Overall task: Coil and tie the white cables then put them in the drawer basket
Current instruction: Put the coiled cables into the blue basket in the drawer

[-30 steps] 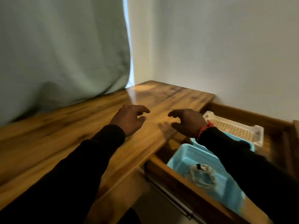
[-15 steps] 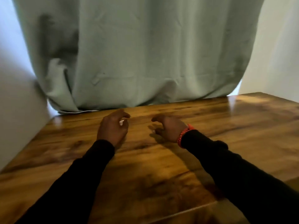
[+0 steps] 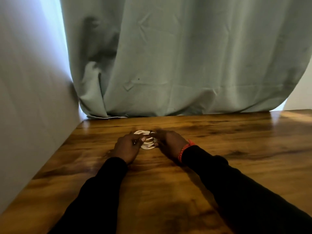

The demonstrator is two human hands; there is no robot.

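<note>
At the centre of the frame, the curled fingers (image 3: 143, 139) of the left hand (image 3: 127, 147) and those of the right hand (image 3: 170, 144) close from either side on a coiled white cable (image 3: 147, 143), whose stacked loops show between the two hands. The coil sits low over the wooden tabletop (image 3: 236, 149); whether it touches the wood cannot be told. Outward, a red-orange bracelet (image 3: 184, 150) circles the right wrist above black sleeves (image 3: 236, 188), with a pale green curtain (image 3: 177, 56) filling the upper frame.

The cable coil (image 3: 146, 142) lies on the table (image 3: 236, 149), between left hand (image 3: 127, 147) and right hand (image 3: 170, 142), before the curtain (image 3: 185, 56).
</note>
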